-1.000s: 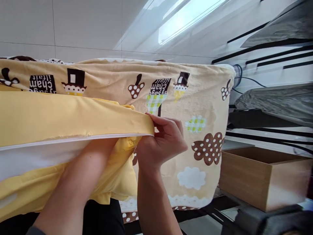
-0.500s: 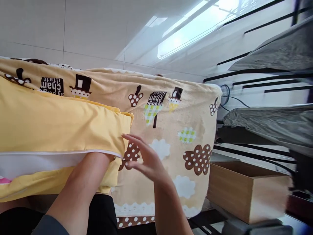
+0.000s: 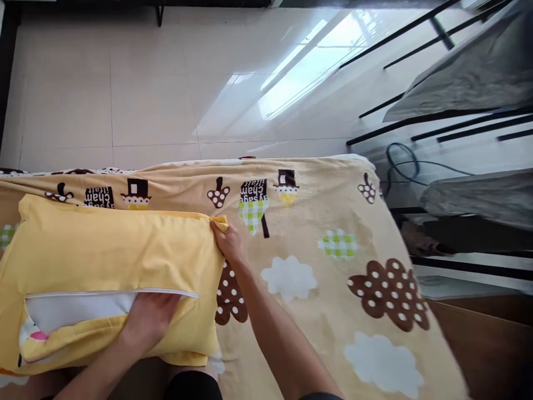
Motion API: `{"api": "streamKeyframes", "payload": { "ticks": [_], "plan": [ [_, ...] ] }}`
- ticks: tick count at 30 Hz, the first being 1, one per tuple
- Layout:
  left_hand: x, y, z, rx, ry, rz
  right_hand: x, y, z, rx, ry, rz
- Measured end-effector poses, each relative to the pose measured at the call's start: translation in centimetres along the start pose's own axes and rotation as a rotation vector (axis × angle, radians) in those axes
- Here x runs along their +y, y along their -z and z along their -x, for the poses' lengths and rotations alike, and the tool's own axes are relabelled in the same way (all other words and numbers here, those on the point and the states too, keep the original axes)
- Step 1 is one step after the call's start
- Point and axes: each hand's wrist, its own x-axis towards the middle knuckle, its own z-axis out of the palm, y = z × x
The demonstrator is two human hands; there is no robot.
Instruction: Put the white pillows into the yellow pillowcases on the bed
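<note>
A yellow pillowcase (image 3: 125,244) lies across the bed in front of me, with a white pillow (image 3: 79,311) showing through the long zipped opening along its near side. My left hand (image 3: 152,316) reaches into this opening at its right end; the fingers are hidden under the fabric. At the far right corner of the case, my right hand (image 3: 228,240) pinches the bunched yellow cloth. A pink and white printed patch (image 3: 36,334) shows at the left end of the opening.
A beige blanket (image 3: 308,216) printed with clouds covers the bed. To the right stand black metal racks (image 3: 470,266) with grey covers (image 3: 466,83), and a wooden box (image 3: 478,339). A dark cable (image 3: 402,161) lies coiled on the tiled floor (image 3: 145,100).
My right hand has gone from open beside the pillowcase to gripping its far right corner. My left arm has drawn back, so the back of the hand now shows. The view has shifted.
</note>
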Motion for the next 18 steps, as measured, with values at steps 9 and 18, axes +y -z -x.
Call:
{"api": "streamKeyframes", "payload": {
  "ticks": [9, 18],
  "plan": [
    [-6.6, 8.7, 7.4, 0.277, 0.056, -0.477, -1.0, 0.6, 0.3, 0.082, 0.063, 0.021],
    [-12.9, 9.1, 7.5, 0.137, 0.115, -0.353, -2.5, 5.7, -1.2, 0.154, 0.278, 0.264]
  ]
}}
